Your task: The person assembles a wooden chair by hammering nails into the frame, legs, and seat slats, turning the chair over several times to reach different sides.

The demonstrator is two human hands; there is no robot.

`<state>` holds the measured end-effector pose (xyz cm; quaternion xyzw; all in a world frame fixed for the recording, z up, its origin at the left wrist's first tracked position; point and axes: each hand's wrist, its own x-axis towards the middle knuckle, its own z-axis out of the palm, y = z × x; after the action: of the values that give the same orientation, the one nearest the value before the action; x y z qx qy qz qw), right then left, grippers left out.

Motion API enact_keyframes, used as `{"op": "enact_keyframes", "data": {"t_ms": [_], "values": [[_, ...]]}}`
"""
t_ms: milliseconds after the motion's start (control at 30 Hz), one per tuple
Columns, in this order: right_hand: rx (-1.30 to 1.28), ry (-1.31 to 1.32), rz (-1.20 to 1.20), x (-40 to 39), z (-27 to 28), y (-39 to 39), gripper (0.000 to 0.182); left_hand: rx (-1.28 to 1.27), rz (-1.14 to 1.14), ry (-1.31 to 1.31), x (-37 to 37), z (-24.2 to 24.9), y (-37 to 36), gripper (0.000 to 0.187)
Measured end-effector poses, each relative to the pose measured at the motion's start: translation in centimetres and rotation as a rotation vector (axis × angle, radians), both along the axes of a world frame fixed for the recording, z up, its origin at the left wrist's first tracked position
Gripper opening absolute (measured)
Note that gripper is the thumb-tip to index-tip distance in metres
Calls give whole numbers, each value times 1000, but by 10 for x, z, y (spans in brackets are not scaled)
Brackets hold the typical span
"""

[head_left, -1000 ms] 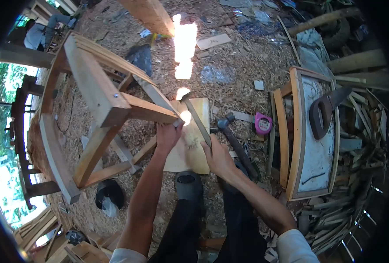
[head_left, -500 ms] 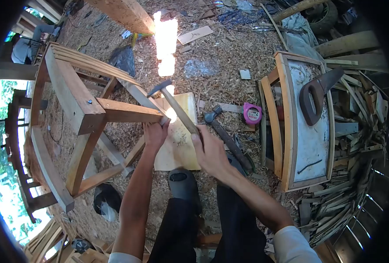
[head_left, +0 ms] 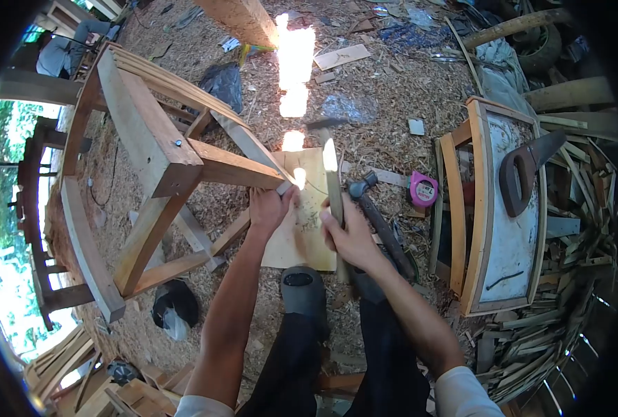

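Observation:
My left hand (head_left: 270, 208) is closed around the end of a rail on the wooden chair frame (head_left: 236, 167), which lies tilted on the left. What the fingertips hold under the rail is hidden. My right hand (head_left: 350, 236) grips the handle of a hammer (head_left: 333, 174), its head pointing away from me, to the right of the rail end. Beneath both hands lies a pale board (head_left: 288, 243). A second hammer (head_left: 382, 226) rests on the ground just right of my right hand.
A pink tape measure (head_left: 423, 190) sits right of the second hammer. Farther right, a handsaw (head_left: 519, 177) lies on a framed white panel (head_left: 507, 257). Wood scraps pile up at the lower right. Another person (head_left: 62, 55) is at the upper left.
The hammer in my right hand has swung away from the rail end and now stands more upright in view. The whole scene has shifted rightward. My left hand stays at the rail end.

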<state>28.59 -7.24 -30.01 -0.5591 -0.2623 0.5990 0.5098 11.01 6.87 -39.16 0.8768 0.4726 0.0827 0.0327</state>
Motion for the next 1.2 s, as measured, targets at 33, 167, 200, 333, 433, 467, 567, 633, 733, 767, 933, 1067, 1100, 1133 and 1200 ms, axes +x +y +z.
{"op": "enact_keyframes", "data": {"t_ms": [33, 167, 200, 333, 433, 467, 567, 633, 733, 767, 933, 1067, 1100, 1133, 1200], "values": [[-34, -47, 62, 1, 0, -1, 21, -1, 9, 26, -2, -1, 0, 68], [-69, -172, 152, 7, 17, -4, 19, 7, 9, 48, -1, -6, 3, 68], [1, -150, 68, 4, 29, -4, 20, 10, 4, 39, 0, -3, 2, 68], [35, -270, -213, -29, 17, -2, 29, -302, 89, 8, 4, 11, -2, 66], [-186, -426, 51, -28, -11, 2, 32, -317, 66, 53, 7, 14, 3, 71], [-271, -482, 181, -24, -20, 1, 32, -273, 56, 70, 5, 11, 1, 72], [-113, -354, -1, 9, 19, 10, 30, -48, 26, 47, 0, 0, 2, 69], [-40, -362, -150, 11, 40, 9, 30, 22, 28, 43, 0, -3, 0, 70], [-28, -459, -131, -7, 31, 6, 27, 38, 31, 75, 1, -3, 1, 69], [-54, -540, 61, -18, -5, -1, 25, 30, 15, 76, 1, -4, 0, 68], [-28, -516, 97, 1, 5, 7, 23, 47, -17, 18, 0, -2, 2, 64], [65, -421, -295, 1, 49, 16, 22, -44, 38, 40, 1, 2, -1, 63], [23, -458, -301, -12, 33, 13, 23, -119, 51, 57, 1, 3, -2, 64], [8, -495, -136, -20, 9, 5, 23, -267, 60, 85, -2, 5, 1, 67], [-12, -567, 185, -24, -15, 3, 22, -265, 39, 82, -1, 7, 8, 68]]}}
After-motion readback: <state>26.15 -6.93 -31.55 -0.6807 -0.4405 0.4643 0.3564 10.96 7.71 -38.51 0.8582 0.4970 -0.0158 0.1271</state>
